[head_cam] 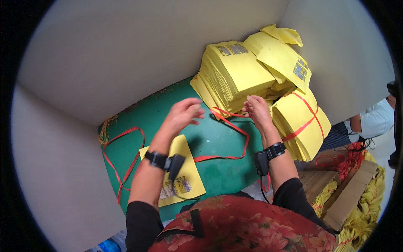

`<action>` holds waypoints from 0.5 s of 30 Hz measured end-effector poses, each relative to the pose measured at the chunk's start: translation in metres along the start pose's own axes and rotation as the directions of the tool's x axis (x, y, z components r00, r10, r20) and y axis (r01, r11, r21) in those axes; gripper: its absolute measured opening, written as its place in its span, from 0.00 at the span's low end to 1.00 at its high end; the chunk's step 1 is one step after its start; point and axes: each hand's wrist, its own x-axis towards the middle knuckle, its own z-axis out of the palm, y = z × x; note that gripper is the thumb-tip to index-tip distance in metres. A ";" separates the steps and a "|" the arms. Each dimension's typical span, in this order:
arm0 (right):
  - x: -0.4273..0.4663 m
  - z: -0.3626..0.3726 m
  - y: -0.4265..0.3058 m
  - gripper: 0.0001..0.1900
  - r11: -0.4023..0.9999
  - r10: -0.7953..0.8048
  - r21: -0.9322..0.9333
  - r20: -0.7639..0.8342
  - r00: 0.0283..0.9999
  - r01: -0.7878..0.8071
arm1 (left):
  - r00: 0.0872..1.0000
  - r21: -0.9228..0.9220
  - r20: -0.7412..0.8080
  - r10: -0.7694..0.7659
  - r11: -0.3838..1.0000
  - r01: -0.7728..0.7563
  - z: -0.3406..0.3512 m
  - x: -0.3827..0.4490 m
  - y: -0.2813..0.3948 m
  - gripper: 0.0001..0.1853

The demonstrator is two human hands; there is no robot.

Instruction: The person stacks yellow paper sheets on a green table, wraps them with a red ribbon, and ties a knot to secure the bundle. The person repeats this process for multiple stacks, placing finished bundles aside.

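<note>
My left hand [188, 114] hovers over the green tabletop [220, 176], blurred, its fingers apart and nothing visible in them. Beneath that forearm lies a flat yellow paper piece [193, 179] with a dark printed patch, partly covered by my wrist. A red plastic strap [246, 138] runs in a bent loop across the green surface. One stretch of it rises to the curled fingertips of my right hand [256, 108], which pinches it. Just beyond the right hand leans a thick stack of yellow paper [241, 71]. Beside it sits a yellow bundle [299, 119] tied crosswise with red strap.
Grey panels [126, 47] wall in the back and left. Another red strap length [107, 157] lies at the left. Loose yellow sheets [283, 60] top the back pile. Cardboard [349, 195] and yellow bundles [362, 217] lie lower right. Another person's sleeve [376, 118] shows beyond the right panel.
</note>
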 end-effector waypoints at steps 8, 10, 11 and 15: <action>0.025 -0.012 -0.002 0.19 0.970 0.061 0.234 0.039 0.997 -0.068 | 0.990 -0.143 -0.094 -0.102 0.986 0.088 0.076 0.132 0.031 0.18; 0.029 -0.015 -0.004 0.19 0.967 0.051 0.244 0.082 0.995 -0.070 | 0.983 -0.169 -0.138 -0.121 0.981 0.097 0.080 0.146 0.031 0.16; 0.031 -0.015 -0.005 0.20 0.966 0.053 0.246 0.092 0.994 -0.074 | 0.977 -0.176 -0.162 -0.140 0.978 0.112 0.082 0.151 0.031 0.14; 0.035 -0.021 -0.008 0.19 0.945 0.052 0.314 0.124 0.991 -0.089 | 0.966 -0.320 -0.196 -0.168 0.942 0.099 0.091 0.161 0.036 0.18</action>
